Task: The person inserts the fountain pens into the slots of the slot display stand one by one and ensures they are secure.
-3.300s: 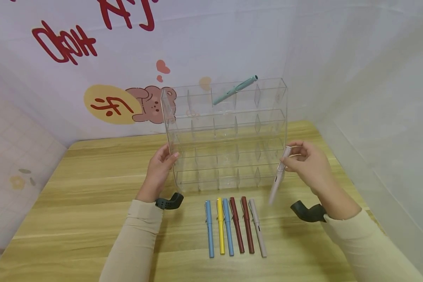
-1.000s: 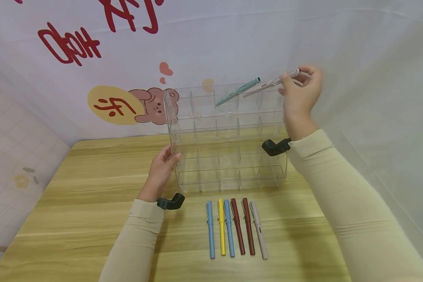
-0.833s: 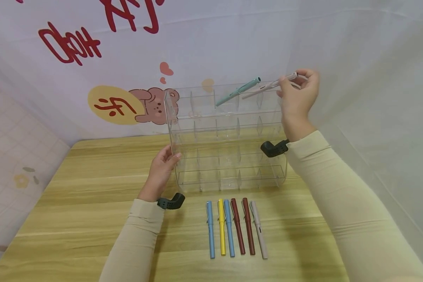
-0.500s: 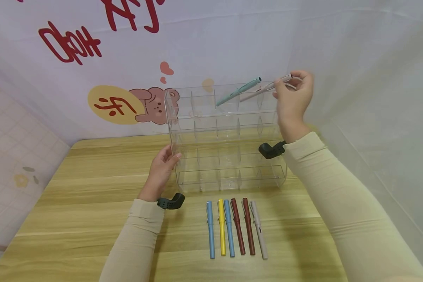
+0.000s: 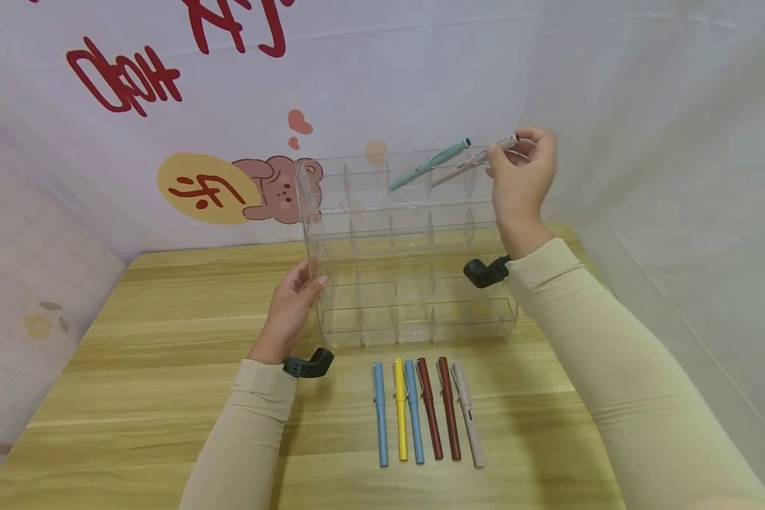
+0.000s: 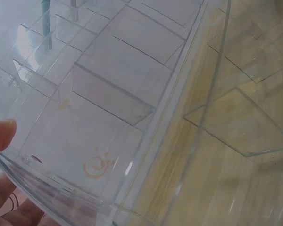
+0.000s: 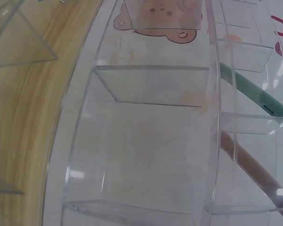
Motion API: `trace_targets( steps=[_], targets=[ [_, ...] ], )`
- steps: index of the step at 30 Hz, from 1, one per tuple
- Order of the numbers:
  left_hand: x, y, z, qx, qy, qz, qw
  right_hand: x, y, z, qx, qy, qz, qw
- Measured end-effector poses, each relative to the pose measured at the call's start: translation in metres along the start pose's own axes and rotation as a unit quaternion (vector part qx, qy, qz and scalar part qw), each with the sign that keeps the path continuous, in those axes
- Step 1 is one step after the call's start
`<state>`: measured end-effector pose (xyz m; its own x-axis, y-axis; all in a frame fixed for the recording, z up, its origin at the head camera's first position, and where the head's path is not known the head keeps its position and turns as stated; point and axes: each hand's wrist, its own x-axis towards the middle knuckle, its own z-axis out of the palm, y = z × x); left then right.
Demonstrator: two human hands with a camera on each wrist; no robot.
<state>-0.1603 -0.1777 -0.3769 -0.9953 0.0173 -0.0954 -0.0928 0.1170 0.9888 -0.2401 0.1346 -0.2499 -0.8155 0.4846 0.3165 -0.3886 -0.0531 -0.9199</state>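
Note:
A clear acrylic rack with rows of compartments stands upright on the table. My left hand grips its left side, and in the left wrist view the thumb lies on one face with fingers on the other. High at the right, my right hand pinches a pale pinkish pen by its capped end. That pen slants down to the left, its lower end inside a top-row compartment. A teal pen leans in the neighbouring compartment to its left; a divider separates them in the right wrist view.
In front of the rack several pens lie side by side: a blue pen, a yellow pen, another blue pen, two dark red pens and a pale pinkish-grey pen. A printed white curtain hangs behind.
My right hand has risen from beside the rack's lower right with the pale pen, then moved left and slightly down, bringing the pen's end into the top row. My left hand stays put.

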Motion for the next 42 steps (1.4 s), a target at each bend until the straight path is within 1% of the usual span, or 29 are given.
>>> trace_targets(
  steps=[10,15,20,24,28,31,35,39,42],
  targets=[
    [-0.001,-0.002,0.0,-0.006,0.001,0.001,1.0,0.0,0.004,-0.003,0.003,-0.019,0.002,0.9998],
    [-0.001,-0.002,0.0,-0.006,0.001,0.0,1.0,-0.004,0.002,-0.009,-0.005,-0.024,-0.005,0.9997],
    [-0.001,-0.001,0.0,-0.001,0.003,-0.003,1.0,-0.017,-0.002,-0.024,-0.03,-0.032,-0.018,0.9988],
    [0.0,-0.001,0.0,-0.005,0.006,-0.006,1.0,-0.033,0.0,-0.04,-0.066,-0.058,-0.024,0.9958],
    [0.002,-0.001,0.001,-0.01,0.007,-0.007,0.9999,-0.051,0.008,-0.056,-0.08,-0.091,-0.027,0.9922],
    [0.003,-0.002,0.001,-0.008,0.006,-0.007,0.9999,-0.064,0.016,-0.067,-0.099,-0.113,-0.028,0.9882],
    [0.003,-0.003,0.0,-0.002,0.009,-0.01,0.9999,-0.081,0.027,-0.079,-0.145,-0.144,-0.025,0.9786],
    [0.002,-0.003,0.0,-0.002,0.013,-0.011,0.9999,-0.097,0.036,-0.089,-0.178,-0.177,-0.015,0.9678],
    [0.003,-0.003,0.001,-0.002,0.012,-0.007,0.9999,-0.108,0.044,-0.098,-0.203,-0.209,-0.006,0.9566]
  ],
)
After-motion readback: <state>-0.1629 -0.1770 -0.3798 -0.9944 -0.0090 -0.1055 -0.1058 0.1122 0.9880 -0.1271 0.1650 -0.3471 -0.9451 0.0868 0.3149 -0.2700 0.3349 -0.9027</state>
